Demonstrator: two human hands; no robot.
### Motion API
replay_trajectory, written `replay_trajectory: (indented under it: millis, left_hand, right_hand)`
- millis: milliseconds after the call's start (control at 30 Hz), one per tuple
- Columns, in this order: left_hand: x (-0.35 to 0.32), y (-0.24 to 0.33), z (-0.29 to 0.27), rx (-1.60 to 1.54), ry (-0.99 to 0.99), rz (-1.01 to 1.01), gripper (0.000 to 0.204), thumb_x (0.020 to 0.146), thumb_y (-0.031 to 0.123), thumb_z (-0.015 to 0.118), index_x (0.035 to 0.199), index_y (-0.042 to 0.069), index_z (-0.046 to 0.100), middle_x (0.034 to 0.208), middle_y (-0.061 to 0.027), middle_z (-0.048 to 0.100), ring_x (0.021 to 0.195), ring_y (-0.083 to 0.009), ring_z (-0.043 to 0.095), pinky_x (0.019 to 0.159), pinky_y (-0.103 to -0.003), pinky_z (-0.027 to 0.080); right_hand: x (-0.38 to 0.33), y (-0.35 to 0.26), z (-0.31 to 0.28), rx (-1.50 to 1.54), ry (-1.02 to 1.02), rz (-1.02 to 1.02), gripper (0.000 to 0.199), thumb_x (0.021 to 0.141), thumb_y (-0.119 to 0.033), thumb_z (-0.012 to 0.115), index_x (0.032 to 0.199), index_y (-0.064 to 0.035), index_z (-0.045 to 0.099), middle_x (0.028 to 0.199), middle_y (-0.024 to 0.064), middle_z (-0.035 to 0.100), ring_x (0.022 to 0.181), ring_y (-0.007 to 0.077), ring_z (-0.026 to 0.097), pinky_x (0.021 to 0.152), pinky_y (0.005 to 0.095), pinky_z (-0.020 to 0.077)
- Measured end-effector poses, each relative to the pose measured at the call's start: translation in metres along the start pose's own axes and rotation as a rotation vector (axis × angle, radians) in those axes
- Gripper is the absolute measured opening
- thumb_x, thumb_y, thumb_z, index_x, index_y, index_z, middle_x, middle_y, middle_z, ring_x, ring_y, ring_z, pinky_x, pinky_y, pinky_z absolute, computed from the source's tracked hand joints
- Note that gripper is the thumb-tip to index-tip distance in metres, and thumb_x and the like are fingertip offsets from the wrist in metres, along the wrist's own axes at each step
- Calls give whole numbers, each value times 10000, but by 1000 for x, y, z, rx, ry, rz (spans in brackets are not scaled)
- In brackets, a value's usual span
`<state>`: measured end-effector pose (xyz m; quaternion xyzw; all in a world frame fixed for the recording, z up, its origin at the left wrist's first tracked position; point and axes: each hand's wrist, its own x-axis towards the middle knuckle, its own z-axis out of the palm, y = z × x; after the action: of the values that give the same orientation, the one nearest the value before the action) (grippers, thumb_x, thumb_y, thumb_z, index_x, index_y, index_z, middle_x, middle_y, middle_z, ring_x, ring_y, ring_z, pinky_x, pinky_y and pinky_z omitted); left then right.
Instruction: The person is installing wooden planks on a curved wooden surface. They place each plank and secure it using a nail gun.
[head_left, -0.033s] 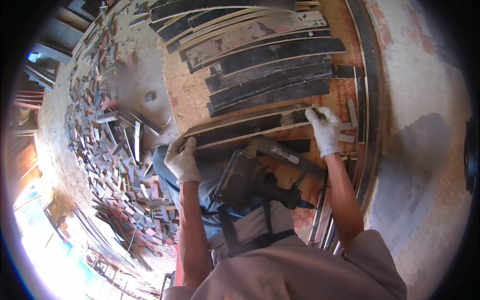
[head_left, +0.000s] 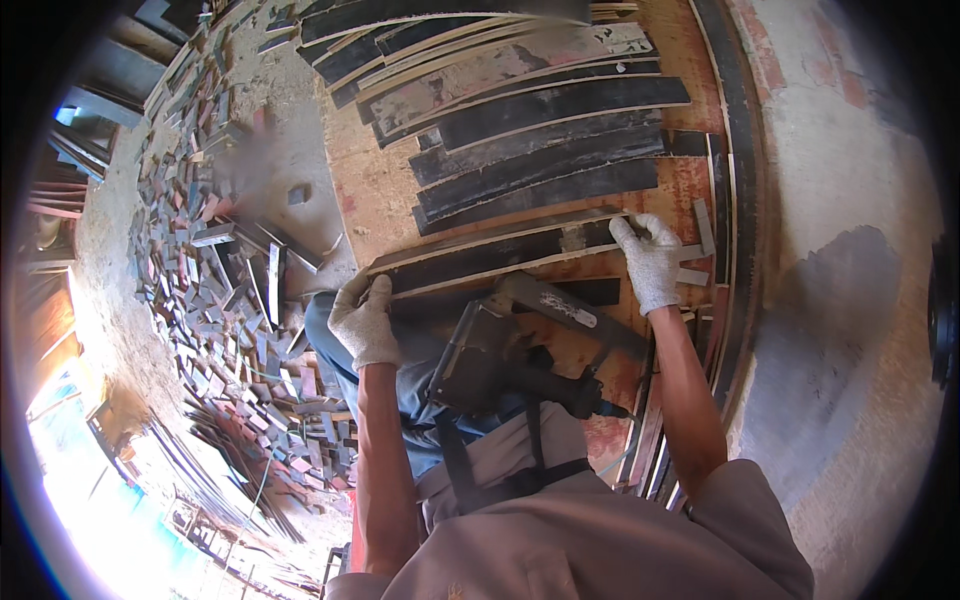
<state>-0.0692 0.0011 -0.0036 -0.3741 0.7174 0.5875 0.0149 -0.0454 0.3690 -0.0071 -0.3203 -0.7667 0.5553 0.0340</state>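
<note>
1. Left gloved hand (head_left: pixel 364 320) pinches left end of black-faced plywood strip (head_left: pixel 490 253).
2. Right gloved hand (head_left: pixel 650 264) pinches its right end.
3. Strip spans crosswise between 2 hands, nail gun (head_left: pixel 508 376) nearer body, loose plywood pieces (head_left: pixel 550 160) beyond.

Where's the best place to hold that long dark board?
Probably near both ends, from the person's side, left hand at one, right hand at the other: the long dark board is narrow and runs crosswise, so spaced grips should steady it.
</note>
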Motion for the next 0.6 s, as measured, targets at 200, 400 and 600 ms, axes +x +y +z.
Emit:
replay_trajectory:
  millis: [200, 400, 600]
  left_hand:
    - [6, -1, -4, 87, -33, -1, 305, 816, 25, 823, 1102, -31, 731, 960, -86, 739, 750, -117, 642, 655, -255, 524]
    - [-11, 28, 33, 705, -31, 809, 383, 780, 35, 790, 1156, 72, 724, 1181, -117, 716, 1155, -277, 637, 1057, -413, 456]
    - [-34, 41, 100, 669, -408, 848, 181, 788, 238, 786, 920, 116, 808, 914, -42, 751, 932, -267, 652, 929, -399, 462]
  right_hand:
    - [1, 4, 4, 66, 57, 37, 215, 881, -135, 818, 970, 23, 701, 858, 35, 700, 732, 80, 611, 656, 253, 520]
    - [1, -18, 9, -69, 75, 72, 200, 867, -152, 827, 955, -2, 729, 791, 21, 699, 713, 81, 617, 644, 250, 504]
    - [5, -5, 9, -52, 72, 24, 195, 863, -128, 820, 981, 2, 735, 863, 61, 746, 754, 106, 654, 679, 277, 519]
